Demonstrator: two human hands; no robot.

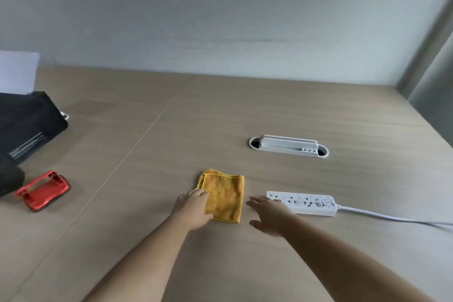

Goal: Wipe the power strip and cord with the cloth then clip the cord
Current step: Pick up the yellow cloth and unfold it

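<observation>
The left grip (pixel 193 208) lay loose on the near left edge of the folded yellow cloth (pixel 224 197), holding nothing yet. The right grip (pixel 268 214) was spread wide, fingertips at the power strip (pixel 304 203), its cord (pixel 392 217) trailing right across the tabletop (pixel 220 117). A red clip (pixel 43 190) sat far left.

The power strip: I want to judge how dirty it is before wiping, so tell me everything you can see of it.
The white plastic power strip is a long flat bar lying on the light wooden table, right of the folded yellow cloth. Its top face shows socket holes and dark speckled marks that look like grime. A white cord leaves its right end and runs off to the right. The open right hand reaches its left end; contact is unclear.
</observation>
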